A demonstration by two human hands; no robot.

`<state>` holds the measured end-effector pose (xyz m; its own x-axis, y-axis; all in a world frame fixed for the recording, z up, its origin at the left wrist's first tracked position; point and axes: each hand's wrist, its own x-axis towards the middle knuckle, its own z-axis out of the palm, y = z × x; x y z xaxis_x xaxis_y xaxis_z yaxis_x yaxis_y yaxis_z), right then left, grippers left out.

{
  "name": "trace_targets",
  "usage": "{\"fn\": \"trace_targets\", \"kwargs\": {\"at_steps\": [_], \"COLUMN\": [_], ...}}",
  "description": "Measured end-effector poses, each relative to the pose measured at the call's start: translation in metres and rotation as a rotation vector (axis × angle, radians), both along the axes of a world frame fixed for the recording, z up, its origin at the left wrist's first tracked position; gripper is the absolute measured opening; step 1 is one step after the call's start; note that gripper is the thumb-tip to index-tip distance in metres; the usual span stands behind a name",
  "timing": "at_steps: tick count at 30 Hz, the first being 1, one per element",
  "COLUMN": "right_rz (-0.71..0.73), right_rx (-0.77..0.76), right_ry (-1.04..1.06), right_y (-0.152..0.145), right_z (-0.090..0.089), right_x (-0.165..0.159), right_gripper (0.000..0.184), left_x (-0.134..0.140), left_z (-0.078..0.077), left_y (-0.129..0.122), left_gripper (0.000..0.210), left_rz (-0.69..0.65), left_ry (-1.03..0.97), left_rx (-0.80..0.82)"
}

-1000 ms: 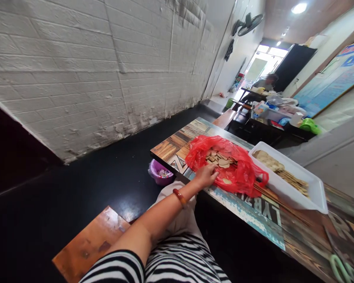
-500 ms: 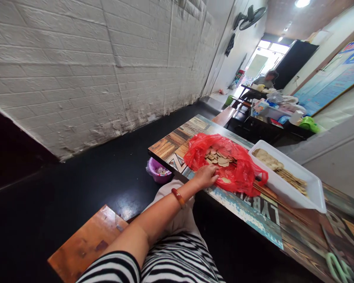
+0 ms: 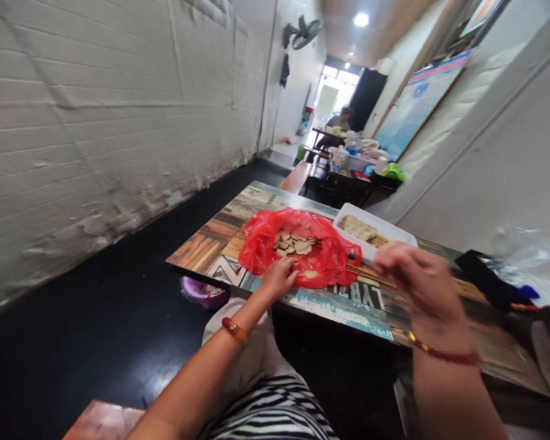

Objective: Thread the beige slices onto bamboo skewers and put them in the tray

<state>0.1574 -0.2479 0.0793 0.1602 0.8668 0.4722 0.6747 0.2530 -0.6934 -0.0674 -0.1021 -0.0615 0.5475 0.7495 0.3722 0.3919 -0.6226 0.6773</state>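
An open red plastic bag (image 3: 256,235) lies on the table, with many thin, pale round discs (image 3: 297,245) inside. At its near edge is my left hand (image 3: 278,280), fingers curled in and closed against the plastic. My right hand (image 3: 424,281) is raised over the table, to the right of the bag and in front of the white tray (image 3: 396,231). Motion smears its fingers, so I cannot make out whether anything is in them. In the tray are light brown flat discs (image 3: 358,227), partly lined up in a row; my right hand hides the tray's near right corner.
The patterned wooden table (image 3: 201,244) runs left to right before me. Below its left edge stands a purple bin (image 3: 204,293). A dark object (image 3: 483,278) and clear plastic (image 3: 527,256) lie at the right. Farther back, a person (image 3: 341,121) sits at another table.
My right hand has come into view from the right, over the table. The view has swung to the right. My left hand stays at the bag's near edge.
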Motion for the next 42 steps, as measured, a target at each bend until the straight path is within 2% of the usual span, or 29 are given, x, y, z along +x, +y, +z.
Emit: {"fn": "trace_targets", "kwargs": {"at_steps": [4, 9, 13, 17, 23, 28, 32, 34, 38, 41, 42], "right_rz": [-0.164, -0.339, -0.416, -0.465, -0.568, -0.61, -0.494, -0.39, -0.195, -0.108, -0.088], "right_rx": [-0.229, -0.354, -0.396, -0.387, -0.303, -0.198, -0.145, -0.127, -0.1, -0.107, -0.112], "right_ry": [-0.206, -0.436, -0.582, -0.685, -0.751, -0.742, -0.724, -0.721, -0.719, -0.722, -0.723], "right_y": [0.017, 0.027, 0.027, 0.019, -0.015, -0.017, -0.001, 0.005, 0.011, 0.013, 0.013], "right_z": [-0.04, -0.098, -0.119, -0.126, -0.127, -0.119, -0.116, -0.117, -0.119, -0.117, -0.115], "right_x": [0.036, 0.068, 0.08, 0.09, 0.106, 0.087, 0.041, 0.016, -0.025, -0.042, -0.045], "right_gripper": [0.036, 0.028, 0.028, 0.021, 0.031, 0.038, 0.04, 0.039, 0.037, 0.036, 0.035], "left_x": [0.0, 0.001, 0.001, 0.001, 0.0, 0.002, 0.001, -0.001, -0.004, -0.006, -0.008], "left_z": [0.001, 0.0, -0.001, 0.001, 0.006, 0.001, 0.003, 0.009, 0.026, 0.035, 0.037], "left_y": [0.003, 0.008, 0.011, 0.011, 0.009, 0.013, 0.009, 0.001, -0.021, -0.033, -0.034], "left_gripper": [0.028, 0.028, 0.027, 0.027, 0.027, 0.027, 0.026, 0.025, 0.023, 0.014, 0.018], "left_rz": [-0.01, -0.038, -0.06, -0.059, -0.058, -0.038, 0.0, 0.048, -0.078, -0.143, -0.15], "left_ry": [0.02, 0.006, 0.006, 0.013, 0.014, -0.032, -0.184, -0.249, -0.177, -0.041, 0.012], "left_rx": [-0.007, 0.001, 0.009, 0.009, -0.012, -0.035, -0.129, -0.113, 0.105, 0.262, 0.308]}}
